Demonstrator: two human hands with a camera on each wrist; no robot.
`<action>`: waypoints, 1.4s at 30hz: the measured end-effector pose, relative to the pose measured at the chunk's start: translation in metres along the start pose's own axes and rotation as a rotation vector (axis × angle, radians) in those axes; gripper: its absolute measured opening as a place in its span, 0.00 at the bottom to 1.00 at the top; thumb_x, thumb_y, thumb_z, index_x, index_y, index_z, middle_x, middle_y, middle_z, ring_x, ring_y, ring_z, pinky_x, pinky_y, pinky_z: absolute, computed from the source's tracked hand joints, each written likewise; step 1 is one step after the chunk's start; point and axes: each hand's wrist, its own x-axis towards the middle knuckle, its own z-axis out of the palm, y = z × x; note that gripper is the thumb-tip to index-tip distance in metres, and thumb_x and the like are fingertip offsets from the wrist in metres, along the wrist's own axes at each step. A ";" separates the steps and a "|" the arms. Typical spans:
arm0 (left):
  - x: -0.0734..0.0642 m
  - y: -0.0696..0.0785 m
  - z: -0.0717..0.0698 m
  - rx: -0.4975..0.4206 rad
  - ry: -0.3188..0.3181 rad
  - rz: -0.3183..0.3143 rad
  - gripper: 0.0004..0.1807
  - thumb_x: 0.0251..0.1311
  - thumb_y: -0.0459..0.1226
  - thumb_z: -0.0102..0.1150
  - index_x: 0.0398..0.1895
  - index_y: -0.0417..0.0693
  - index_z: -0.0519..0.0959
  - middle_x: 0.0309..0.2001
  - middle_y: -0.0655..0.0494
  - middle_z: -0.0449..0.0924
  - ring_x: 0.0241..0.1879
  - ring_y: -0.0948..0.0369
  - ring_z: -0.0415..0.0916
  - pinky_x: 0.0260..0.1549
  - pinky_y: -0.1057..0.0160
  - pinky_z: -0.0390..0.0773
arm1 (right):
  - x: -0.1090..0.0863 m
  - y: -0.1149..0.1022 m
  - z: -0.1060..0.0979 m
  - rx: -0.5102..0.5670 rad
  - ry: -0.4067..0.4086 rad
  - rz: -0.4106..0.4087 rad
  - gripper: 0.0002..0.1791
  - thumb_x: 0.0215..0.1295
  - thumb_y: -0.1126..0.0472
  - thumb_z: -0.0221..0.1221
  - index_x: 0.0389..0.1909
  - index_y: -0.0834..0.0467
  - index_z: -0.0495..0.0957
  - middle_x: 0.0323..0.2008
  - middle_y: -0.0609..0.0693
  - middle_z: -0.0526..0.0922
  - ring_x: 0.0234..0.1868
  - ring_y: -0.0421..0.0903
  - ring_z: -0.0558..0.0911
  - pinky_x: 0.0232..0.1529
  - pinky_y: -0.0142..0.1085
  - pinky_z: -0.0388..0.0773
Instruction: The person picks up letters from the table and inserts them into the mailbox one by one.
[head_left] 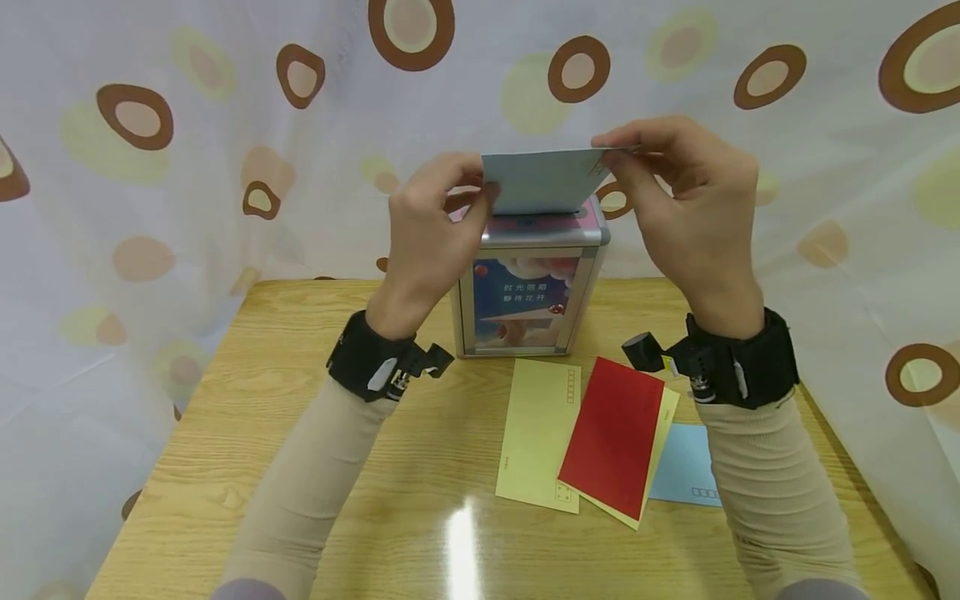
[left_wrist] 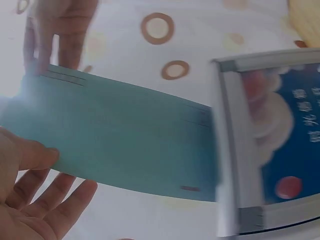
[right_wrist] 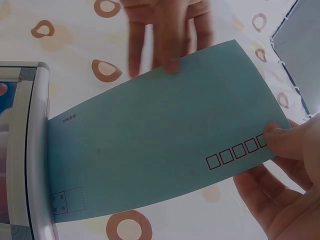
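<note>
A light blue envelope (head_left: 536, 183) stands upright above a silver-framed letter box (head_left: 588, 275) with a picture panel on its front. The envelope's lower end meets the box's pink top; both wrist views show that end at the frame's edge, and how far it goes in is hidden. My left hand (head_left: 438, 221) pinches the envelope's left edge, thumb on the near face. At the upper right corner, my right hand (head_left: 693, 204) grips it between thumb and fingers. Printed postcode squares (right_wrist: 235, 151) show near the right thumb.
On the wooden table (head_left: 300, 375), in front of the box, lie a yellow envelope (head_left: 536, 433), a red envelope (head_left: 615, 433) overlapping another yellow one (head_left: 667, 408), and a blue envelope (head_left: 678, 467) partly behind the right forearm. A patterned curtain (head_left: 450, 108) hangs behind.
</note>
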 end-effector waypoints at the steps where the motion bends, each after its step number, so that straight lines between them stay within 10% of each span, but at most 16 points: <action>1: 0.003 0.005 -0.002 -0.007 0.015 0.023 0.06 0.61 0.26 0.60 0.40 0.37 0.82 0.37 0.45 0.83 0.39 0.58 0.82 0.41 0.64 0.83 | 0.000 0.001 -0.001 0.003 -0.006 -0.013 0.08 0.60 0.77 0.60 0.39 0.69 0.83 0.37 0.58 0.86 0.38 0.44 0.83 0.48 0.35 0.82; 13: 0.013 0.031 -0.015 0.025 0.137 0.240 0.06 0.59 0.23 0.60 0.37 0.36 0.84 0.34 0.45 0.84 0.35 0.59 0.82 0.36 0.67 0.83 | -0.006 -0.011 0.000 -0.026 0.052 -0.055 0.08 0.59 0.76 0.61 0.39 0.69 0.84 0.39 0.56 0.87 0.40 0.48 0.83 0.49 0.37 0.82; 21: 0.009 0.032 -0.016 0.063 0.157 0.234 0.04 0.62 0.28 0.60 0.34 0.39 0.85 0.33 0.45 0.81 0.36 0.58 0.80 0.38 0.67 0.83 | -0.010 -0.018 -0.001 -0.047 0.107 -0.030 0.04 0.57 0.77 0.62 0.33 0.72 0.83 0.36 0.45 0.78 0.38 0.48 0.80 0.48 0.36 0.82; 42: 0.001 0.025 -0.012 0.050 0.146 0.197 0.05 0.63 0.29 0.60 0.37 0.38 0.86 0.32 0.45 0.77 0.32 0.59 0.76 0.38 0.65 0.83 | -0.014 -0.004 -0.001 -0.058 0.074 -0.023 0.06 0.57 0.78 0.61 0.35 0.71 0.84 0.35 0.55 0.80 0.36 0.45 0.81 0.46 0.33 0.82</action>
